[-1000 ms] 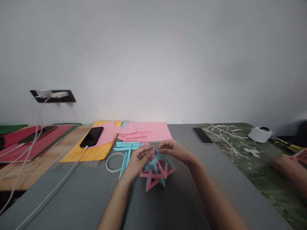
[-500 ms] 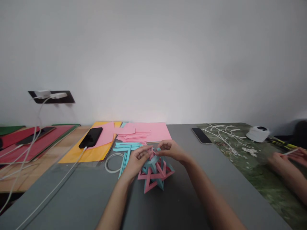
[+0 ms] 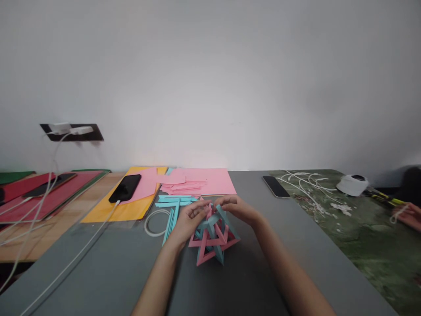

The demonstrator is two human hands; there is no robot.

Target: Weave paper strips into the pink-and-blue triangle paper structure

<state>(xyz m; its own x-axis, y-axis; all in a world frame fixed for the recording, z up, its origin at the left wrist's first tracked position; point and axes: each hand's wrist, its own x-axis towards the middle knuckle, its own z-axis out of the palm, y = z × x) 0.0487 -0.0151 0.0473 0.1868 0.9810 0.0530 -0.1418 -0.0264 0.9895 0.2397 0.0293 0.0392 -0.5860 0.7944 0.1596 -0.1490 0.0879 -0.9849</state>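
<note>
A paper model of interlocked pink and blue triangle frames [image 3: 213,239] stands on the grey table [image 3: 250,281] in front of me. My left hand [image 3: 187,221] grips its upper left side, fingers curled round a strip. My right hand [image 3: 238,209] pinches the top of the model from the right. Both hands meet over its peak. Loose blue folded strips [image 3: 173,206] lie just left of my left hand.
Pink sheets [image 3: 200,181] and a yellow sheet [image 3: 126,206] lie behind, with a black phone [image 3: 125,188] on a white cable. A white ring [image 3: 154,223] lies by the strips. Another phone [image 3: 275,186], white cords [image 3: 309,184] and a tape roll [image 3: 352,184] sit right. Another person's hand [image 3: 406,215] is at the far right.
The model has shifted slightly left and lower under my hands. The other person's arm at the right has pulled back toward the edge of view.
</note>
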